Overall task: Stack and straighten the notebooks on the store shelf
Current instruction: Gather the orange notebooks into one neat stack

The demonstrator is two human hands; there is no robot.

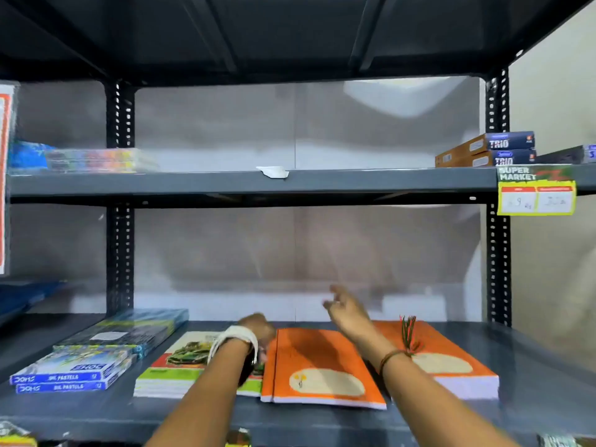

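Shelf [419, 411], three notebook stacks, two orange [322, 366]; left hand [258, 330] fingers unclear, right hand [348, 309] fingers apart

— The shelf [225, 185]?
— Painted metal, grey and matt, with punched uprights [120, 259].
— And the orange notebooks [322, 366]?
— Paper, with smooth, slightly shiny covers. The pastel boxes [64, 377] look like glossy card; the backing sheet [290, 253] is shiny plastic.

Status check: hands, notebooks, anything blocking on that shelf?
Left hand down at the seam between green notebook stack and middle orange stack. Right hand open, raised, empty. Right orange stack sits skewed. Nothing blocking.
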